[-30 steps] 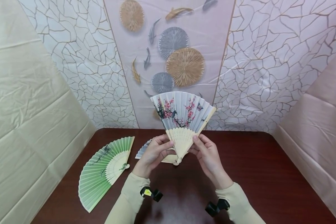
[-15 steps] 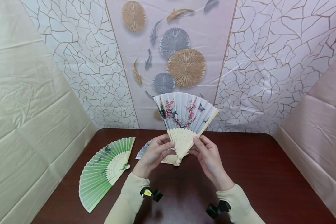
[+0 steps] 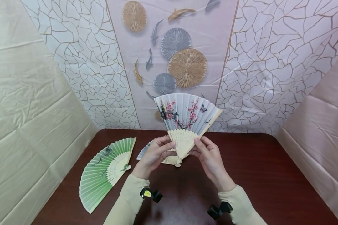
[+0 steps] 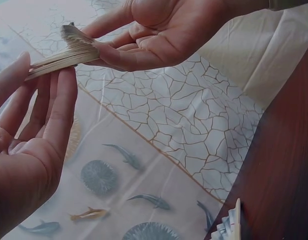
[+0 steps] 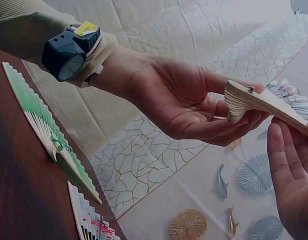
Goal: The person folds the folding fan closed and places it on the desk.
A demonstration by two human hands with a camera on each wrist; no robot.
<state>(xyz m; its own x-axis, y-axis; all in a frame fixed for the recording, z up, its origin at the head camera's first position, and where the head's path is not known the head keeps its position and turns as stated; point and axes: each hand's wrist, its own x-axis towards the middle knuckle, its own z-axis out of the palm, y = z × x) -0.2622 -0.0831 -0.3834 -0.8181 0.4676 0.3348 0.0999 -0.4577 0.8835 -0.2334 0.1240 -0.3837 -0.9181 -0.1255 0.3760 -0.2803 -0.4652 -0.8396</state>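
A white folding fan (image 3: pixel 183 115) with pink blossoms and dark branches stands partly spread above the table, its pivot end down. My left hand (image 3: pixel 155 154) pinches its left guard stick between thumb and fingers. On the other edge, my right hand (image 3: pixel 209 157) grips the right guard stick, thumb in front. Seen from the left wrist, the fan's stacked ribs (image 4: pixel 64 60) lie between both hands. The right wrist view shows the pivot end (image 5: pixel 239 102) beside the left hand's fingers; only part of the right hand (image 5: pixel 296 182) appears there.
A spread green folding fan (image 3: pixel 107 172) lies on the dark red-brown table (image 3: pixel 256 175) at the left. Another pale fan (image 3: pixel 170 160) lies behind my hands, partly hidden. Patterned cloth (image 3: pixel 248 78) rises behind the table, with plain cloth at both sides.
The blossom fan has opened very slightly wider, its right edge leaning further right. Both hands keep their hold and have barely moved. The fans on the table stay put.
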